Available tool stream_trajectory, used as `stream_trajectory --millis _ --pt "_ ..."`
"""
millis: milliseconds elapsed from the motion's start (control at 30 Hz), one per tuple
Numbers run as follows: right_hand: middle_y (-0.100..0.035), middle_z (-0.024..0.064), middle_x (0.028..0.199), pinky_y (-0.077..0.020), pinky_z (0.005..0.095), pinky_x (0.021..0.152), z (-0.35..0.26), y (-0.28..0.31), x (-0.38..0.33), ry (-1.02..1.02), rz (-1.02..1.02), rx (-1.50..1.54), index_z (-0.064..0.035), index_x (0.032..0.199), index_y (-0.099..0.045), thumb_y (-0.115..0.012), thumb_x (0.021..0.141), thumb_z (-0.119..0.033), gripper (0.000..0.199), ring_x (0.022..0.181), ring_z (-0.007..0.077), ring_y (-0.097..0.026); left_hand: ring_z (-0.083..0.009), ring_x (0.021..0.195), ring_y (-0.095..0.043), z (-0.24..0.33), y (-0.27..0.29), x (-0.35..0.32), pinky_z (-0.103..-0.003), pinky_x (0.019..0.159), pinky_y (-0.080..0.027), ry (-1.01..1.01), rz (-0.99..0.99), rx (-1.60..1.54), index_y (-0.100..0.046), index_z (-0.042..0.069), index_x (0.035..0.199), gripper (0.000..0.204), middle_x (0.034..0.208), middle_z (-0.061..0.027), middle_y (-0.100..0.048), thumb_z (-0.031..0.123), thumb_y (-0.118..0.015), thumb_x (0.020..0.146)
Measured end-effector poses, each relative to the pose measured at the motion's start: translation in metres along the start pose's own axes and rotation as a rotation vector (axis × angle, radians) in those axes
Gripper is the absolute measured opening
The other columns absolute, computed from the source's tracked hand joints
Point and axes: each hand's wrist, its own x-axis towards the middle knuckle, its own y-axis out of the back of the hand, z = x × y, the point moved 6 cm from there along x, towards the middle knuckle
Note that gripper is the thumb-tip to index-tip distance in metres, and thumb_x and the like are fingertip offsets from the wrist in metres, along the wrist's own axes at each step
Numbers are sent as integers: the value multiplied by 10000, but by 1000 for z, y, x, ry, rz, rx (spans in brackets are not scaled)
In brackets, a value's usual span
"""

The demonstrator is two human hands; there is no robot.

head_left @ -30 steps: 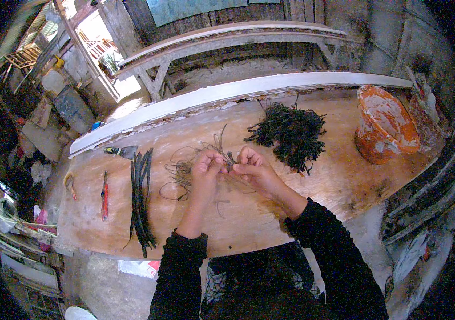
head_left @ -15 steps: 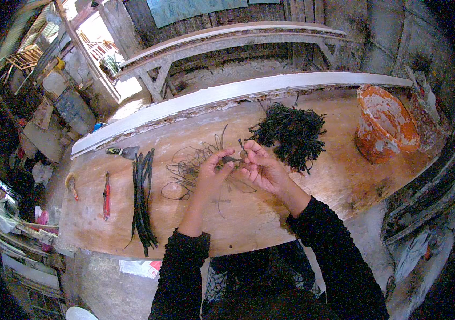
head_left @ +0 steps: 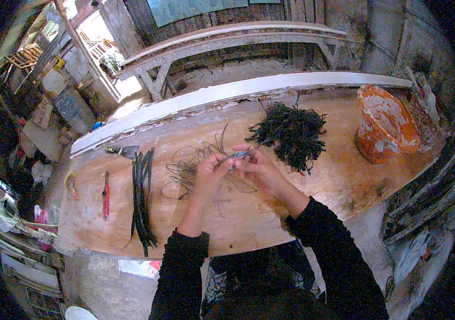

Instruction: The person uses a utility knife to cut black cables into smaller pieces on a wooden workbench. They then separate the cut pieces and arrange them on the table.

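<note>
Between my fingertips is a short dark strip [head_left: 238, 154], slightly shiny, held out over the board. My left hand [head_left: 210, 168] pinches its left end, and my right hand [head_left: 256, 168] grips the other end with bent fingers. Beneath and beside my hands spreads a loose tangle of thin dark wire [head_left: 184, 168]. Just beyond my right hand lies a heap of short black knotted strips [head_left: 290, 134]. To the left of my left hand, a bundle of long black strips [head_left: 142, 200] lies lengthwise on the board.
The wooden tabletop [head_left: 238, 229] carries a red-handled cutting tool [head_left: 106, 196], a scraper [head_left: 123, 151] and a small curved tool [head_left: 71, 186] at left. An orange bucket [head_left: 374, 133] crusted white stands at right. A long white beam [head_left: 238, 97] borders the far edge.
My right-hand fingers have come down and closed nearer the left ones. The dark strip, upright at my right fingertips before, now lies roughly level between both hands.
</note>
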Motion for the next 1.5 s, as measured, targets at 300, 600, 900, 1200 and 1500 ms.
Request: stream_trajectory --millis 300,600,900,1200,1500 --pt "-533 0 848 -420 251 701 -22 15 -2 22 151 223 -96 963 -495 -540 764 -123 206 761 105 -517 -89 634 -514 -13 12 0 -219 575 -422 162 197 -82 -515 41 799 87 744 -22 -548 100 -562 756" --pt "-565 88 946 -426 276 784 -35 3 0 127 -22 289 -48 998 -502 -558 745 -93 263 856 152 -538 -81 533 -469 -22 41 4 -202 505 -371 152 326 90 -532 39 681 144 600 -7 -524 152 -619 708" --pt "-571 38 796 -436 224 635 -39 4 1 145 -50 -511 -13 941 -524 -600 695 -38 259 694 94 -531 -69 530 -472 -20 40 -1 -195 498 -374 201 301 32 -554 34 673 165 616 2 -532 178 -627 708" --pt "-431 29 602 -370 233 495 -49 23 -2 307 423 -1022 -86 917 -544 -560 637 23 301 550 100 -449 -65 603 -495 -18 -3 -9 -189 553 -404 222 -260 -79 -572 49 729 90 661 11 -539 13 -627 667" --pt "-501 25 775 -375 235 617 -40 36 4 440 419 -742 -45 732 -584 -608 674 -72 68 698 93 -467 -68 585 -499 -9 41 0 -187 481 -401 125 300 136 -572 11 745 76 671 -6 -549 39 -613 688"
